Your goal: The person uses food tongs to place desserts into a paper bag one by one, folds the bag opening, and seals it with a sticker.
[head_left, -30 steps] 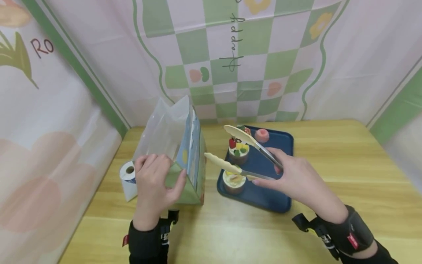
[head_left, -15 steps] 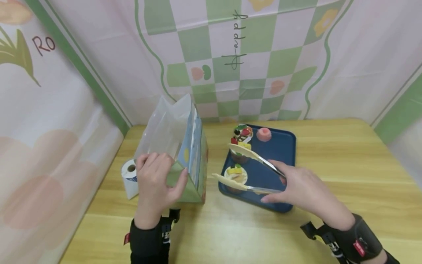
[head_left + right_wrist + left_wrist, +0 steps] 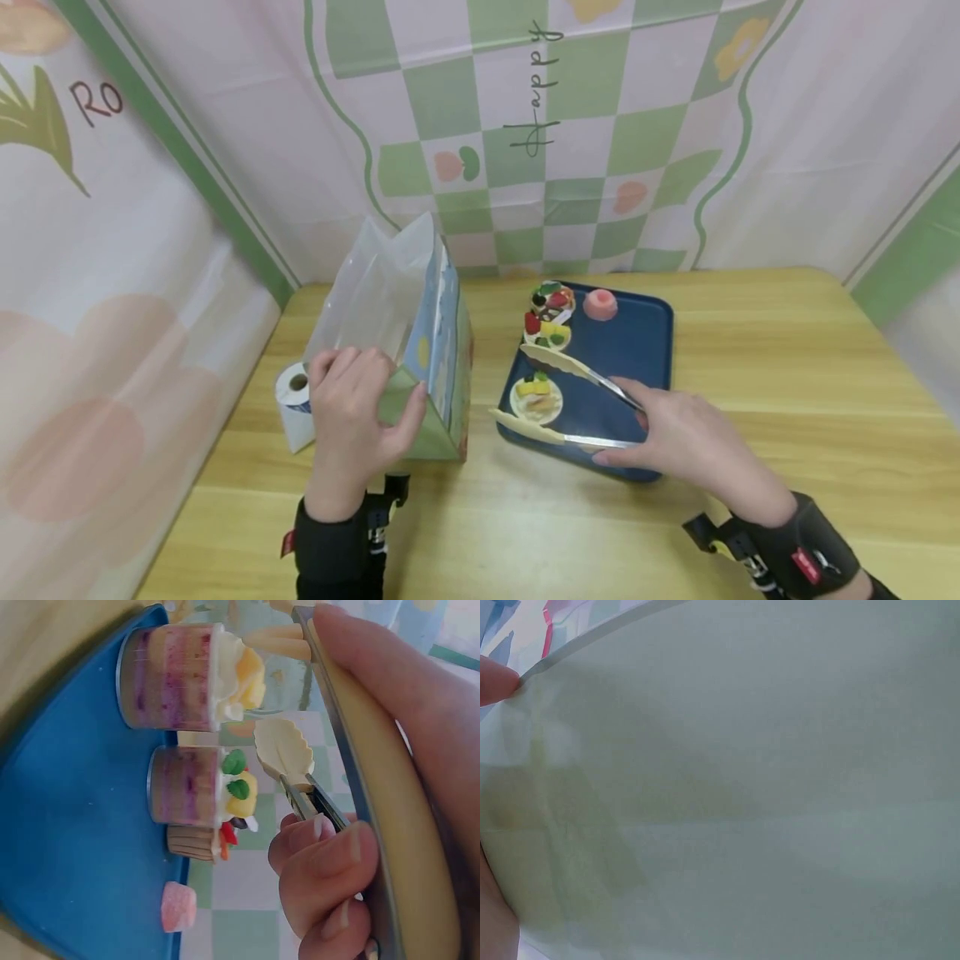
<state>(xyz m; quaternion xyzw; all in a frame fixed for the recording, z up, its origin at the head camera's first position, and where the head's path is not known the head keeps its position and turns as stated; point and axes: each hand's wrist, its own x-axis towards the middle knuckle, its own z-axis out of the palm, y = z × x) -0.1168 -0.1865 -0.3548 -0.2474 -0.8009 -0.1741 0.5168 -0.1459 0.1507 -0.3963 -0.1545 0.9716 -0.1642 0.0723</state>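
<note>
With its fingers curled over the near rim, my left hand holds a paper bag that stands open at the top. In the left wrist view the bag's pale green side fills nearly everything, with a fingertip at its edge. My right hand grips a pair of tongs, its cream tips spread apart. Between the tips, and below them, stands the nearest cake cup, apart from both. Another fruit-topped cake cup and a fruit tart stand behind it on the blue tray.
A pink jelly-like sweet sits at the tray's far side. Left of the bag stands a roll of white labels. A printed cloth hangs behind the wooden table.
My right hand has brought the tongs down and nearer to me, from above the cups to either side of the nearest one. The left hand stays on the bag's rim.
</note>
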